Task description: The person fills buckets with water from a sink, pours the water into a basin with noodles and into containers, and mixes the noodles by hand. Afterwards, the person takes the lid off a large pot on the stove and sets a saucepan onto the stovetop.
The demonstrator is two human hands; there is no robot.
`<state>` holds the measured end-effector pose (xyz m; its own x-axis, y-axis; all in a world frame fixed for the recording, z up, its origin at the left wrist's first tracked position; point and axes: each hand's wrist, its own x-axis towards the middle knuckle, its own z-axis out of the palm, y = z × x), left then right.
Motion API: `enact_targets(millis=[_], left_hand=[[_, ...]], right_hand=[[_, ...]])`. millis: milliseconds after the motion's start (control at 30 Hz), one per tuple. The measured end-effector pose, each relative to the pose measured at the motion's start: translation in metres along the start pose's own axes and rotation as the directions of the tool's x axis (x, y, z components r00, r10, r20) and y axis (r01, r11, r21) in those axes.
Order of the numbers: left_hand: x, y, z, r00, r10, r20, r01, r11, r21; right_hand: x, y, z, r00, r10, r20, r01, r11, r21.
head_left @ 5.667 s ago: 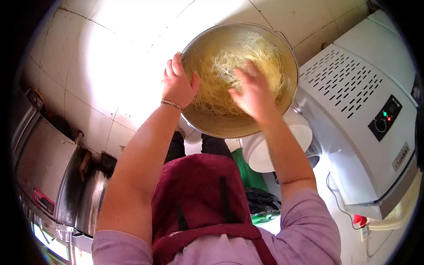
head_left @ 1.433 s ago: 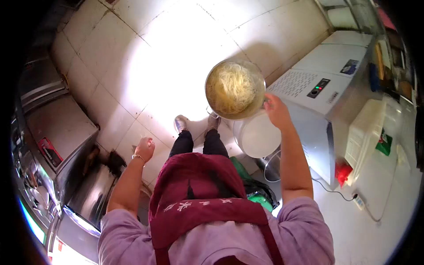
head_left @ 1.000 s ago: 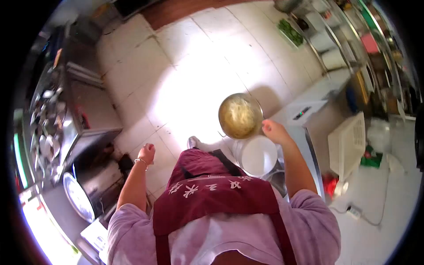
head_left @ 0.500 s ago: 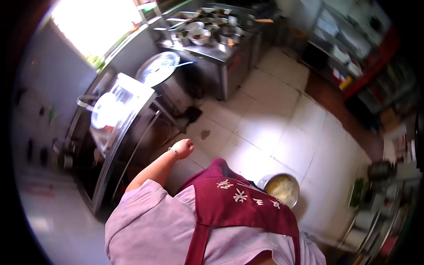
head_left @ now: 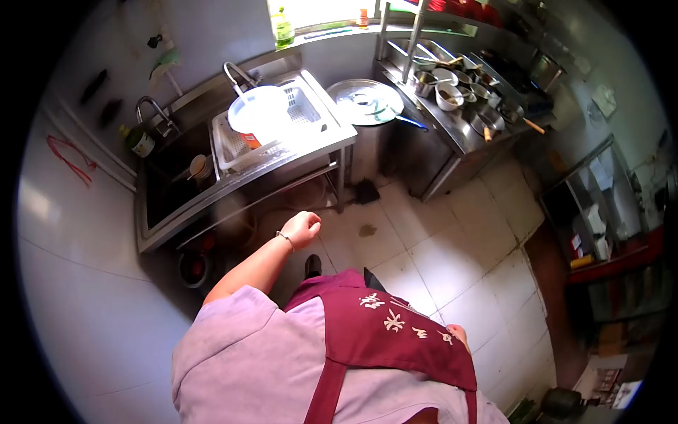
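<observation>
My left hand (head_left: 304,230) hangs in front of me over the tiled floor, its fingers curled into a loose fist with nothing visible in them. A bracelet (head_left: 285,239) circles that wrist. Ahead of the fist is the metal sink unit (head_left: 244,185), apart from it. On the unit stand a white basin (head_left: 256,107) and a white plastic basket (head_left: 305,113). Only a small part of my right hand (head_left: 458,332) shows past the edge of the maroon apron (head_left: 402,346); its fingers are hidden.
A large lidded pot (head_left: 364,102) stands between the sink and a steel counter (head_left: 452,141) crowded with bowls and pans. A dark object (head_left: 365,191) lies on the floor near the sink leg. Shelving (head_left: 611,258) lines the right side. A bucket (head_left: 193,268) sits under the sink.
My view has swung left, so the sink and counter now appear farther right. The metal pot of yellowish food beside my right side is out of sight. My left hand stays curled.
</observation>
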<state>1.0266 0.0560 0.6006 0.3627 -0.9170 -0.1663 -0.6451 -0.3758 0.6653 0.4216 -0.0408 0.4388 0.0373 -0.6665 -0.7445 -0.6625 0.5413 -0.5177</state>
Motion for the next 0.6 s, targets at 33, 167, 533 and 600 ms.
enact_targets(millis=[33, 167, 533, 600], left_hand=[[0.004, -0.010, -0.010, 0.997, 0.010, -0.073, -0.010, 1.000, 0.000], [0.038, -0.063, -0.053, 0.941, 0.062, -0.333, -0.092, 0.993, -0.075], [0.174, -0.198, -0.226, 0.549, 0.016, -0.836, -0.019, 1.000, 0.006], [0.189, -0.221, -0.244, 0.550, 0.080, -0.832, 0.041, 0.992, 0.122]], right_hand=[[-0.001, -0.019, 0.013, 1.000, -0.018, 0.009, 0.018, 1.000, -0.005], [0.064, -0.016, 0.054, 0.994, -0.104, 0.034, 0.107, 0.987, -0.122], [0.037, -0.284, 0.128, 0.982, -0.142, -0.124, 0.108, 0.963, -0.248], [0.079, -0.317, 0.143, 0.979, -0.157, -0.127, 0.155, 0.988, -0.021]])
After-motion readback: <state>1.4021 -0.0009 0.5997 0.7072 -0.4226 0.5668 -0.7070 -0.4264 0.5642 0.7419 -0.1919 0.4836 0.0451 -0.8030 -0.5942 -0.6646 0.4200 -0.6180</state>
